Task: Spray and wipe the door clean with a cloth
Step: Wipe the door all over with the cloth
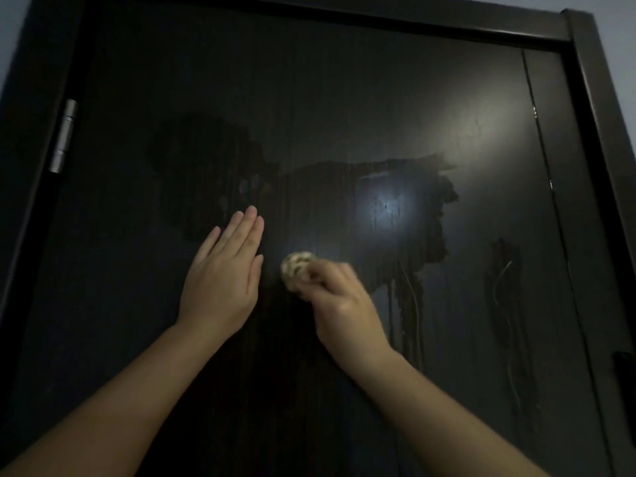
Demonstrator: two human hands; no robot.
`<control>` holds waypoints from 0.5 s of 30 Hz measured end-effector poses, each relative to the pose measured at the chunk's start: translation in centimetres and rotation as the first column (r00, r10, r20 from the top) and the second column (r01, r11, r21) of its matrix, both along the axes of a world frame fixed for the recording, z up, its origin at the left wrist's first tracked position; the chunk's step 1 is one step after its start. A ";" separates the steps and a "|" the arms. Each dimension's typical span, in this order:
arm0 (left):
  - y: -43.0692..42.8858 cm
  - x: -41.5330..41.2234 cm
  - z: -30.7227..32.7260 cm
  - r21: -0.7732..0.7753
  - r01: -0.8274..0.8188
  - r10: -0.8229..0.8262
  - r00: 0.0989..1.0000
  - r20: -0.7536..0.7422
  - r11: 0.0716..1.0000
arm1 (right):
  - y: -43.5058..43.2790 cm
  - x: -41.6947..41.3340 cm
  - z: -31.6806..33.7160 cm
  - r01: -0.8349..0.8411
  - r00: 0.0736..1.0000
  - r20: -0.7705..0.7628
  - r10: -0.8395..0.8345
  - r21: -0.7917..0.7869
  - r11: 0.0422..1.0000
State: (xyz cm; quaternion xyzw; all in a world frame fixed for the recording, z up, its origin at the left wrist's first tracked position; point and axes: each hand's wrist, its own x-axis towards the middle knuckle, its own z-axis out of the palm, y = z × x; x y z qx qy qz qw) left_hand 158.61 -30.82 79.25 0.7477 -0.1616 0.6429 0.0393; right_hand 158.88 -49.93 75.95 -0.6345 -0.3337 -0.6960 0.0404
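While left hand (220, 284) lies flat on door (309, 98) | right hand (339, 297) grips balled cloth (297, 270)

Near-black brown door (309, 80) with fine vertical grain fills the frame. Across its middle, darker wet patches (395, 182) with ragged edges trail thin drip streaks downward. A pale bluish-white glare (389, 208) sits centre right. The door frame (585, 63) is matt brown-black. A silver hinge (65, 136) shows at upper left. Pale grey-blue wall (616, 15) edges the top corners. At centre is a cream cloth (297, 268) mottled with darker flecks.
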 end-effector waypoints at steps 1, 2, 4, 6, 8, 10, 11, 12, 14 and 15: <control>0.4 -0.1 0.1 0.033 -0.008 0.008 1.000 -0.007 0.999 | -0.3 -0.3 0.3 0.025 1.000 -0.002 -0.025 -0.100 0.995; 0.7 -0.1 0.1 0.064 -0.016 0.017 1.000 -0.018 0.998 | -1.0 -0.3 1.2 0.026 1.000 0.001 -0.027 -0.089 0.996; 1.2 0.0 0.1 0.099 -0.010 0.013 0.999 -0.030 0.995 | -1.7 -0.3 2.6 -0.027 1.000 -0.011 0.029 0.183 0.983; 1.4 0.2 -0.1 0.108 -0.009 0.012 0.999 -0.030 0.994 | -0.2 -0.2 1.4 -0.042 0.998 -0.036 0.050 0.207 0.977; 1.4 0.3 -0.1 0.114 -0.021 0.024 0.999 -0.022 0.993 | 0.9 -0.3 -1.4 -0.012 1.000 -0.028 0.008 -0.143 0.990; 1.5 0.3 -0.1 0.127 -0.039 0.041 0.999 -0.013 0.991 | -0.9 -0.3 -1.2 0.034 0.999 -0.009 -0.037 -0.255 0.966; 1.4 0.2 -0.1 0.125 -0.051 0.052 0.999 -0.007 0.991 | -2.1 -0.3 -0.4 0.018 1.000 -0.004 -0.019 -0.131 0.991; 1.3 0.1 -0.1 0.117 -0.061 0.061 0.998 -0.003 0.991 | -3.0 -0.4 0.3 -0.017 1.000 -0.015 0.018 0.056 0.998; 0.5 -0.3 -0.6 0.064 -0.070 0.071 0.997 -0.007 0.995 | -3.3 -0.7 0.2 0.002 0.998 -0.060 0.010 0.183 0.983; -0.1 -0.5 -1.0 0.029 -0.064 0.065 0.998 -0.022 0.998 | -3.2 -0.8 -0.7 0.041 0.997 -0.061 -0.038 0.049 0.998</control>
